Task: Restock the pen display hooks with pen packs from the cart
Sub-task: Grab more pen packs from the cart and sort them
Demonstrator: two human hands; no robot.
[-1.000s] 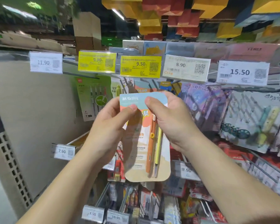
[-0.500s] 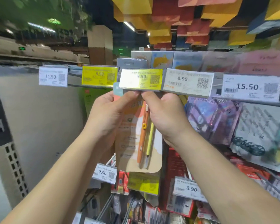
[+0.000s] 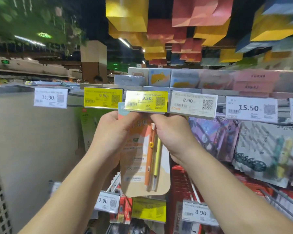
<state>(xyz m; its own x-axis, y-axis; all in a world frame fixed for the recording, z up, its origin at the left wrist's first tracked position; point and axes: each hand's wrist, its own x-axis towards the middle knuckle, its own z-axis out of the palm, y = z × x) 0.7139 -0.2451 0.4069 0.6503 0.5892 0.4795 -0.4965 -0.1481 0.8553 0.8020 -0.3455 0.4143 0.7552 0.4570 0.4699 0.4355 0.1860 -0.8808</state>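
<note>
A pen pack point(image 3: 142, 166), a tall card with an orange pen and a yellow pen, hangs upright in front of the display. Its top edge sits just behind the yellow 9.50 price tag point(image 3: 146, 102). My left hand point(image 3: 112, 132) pinches the pack's upper left corner. My right hand point(image 3: 172, 134) pinches its upper right part, beside the pens' tips. The hook under the tag is hidden by the tag and my fingers.
More price tags run along the row: 11.90 point(image 3: 50, 98), 9.90 point(image 3: 102, 97), 8.90 point(image 3: 193, 103), 15.50 point(image 3: 251, 108). Hanging packs point(image 3: 264, 149) fill the hooks to the right. Lower tags 7.90 point(image 3: 107, 202) and 8.90 point(image 3: 200, 212) jut out below. A beige panel point(image 3: 32, 141) stands left.
Both hands have lifted the pen pack from chest height up to the 9.50 tag, and its top has slipped behind that tag. The view has tilted upward.
</note>
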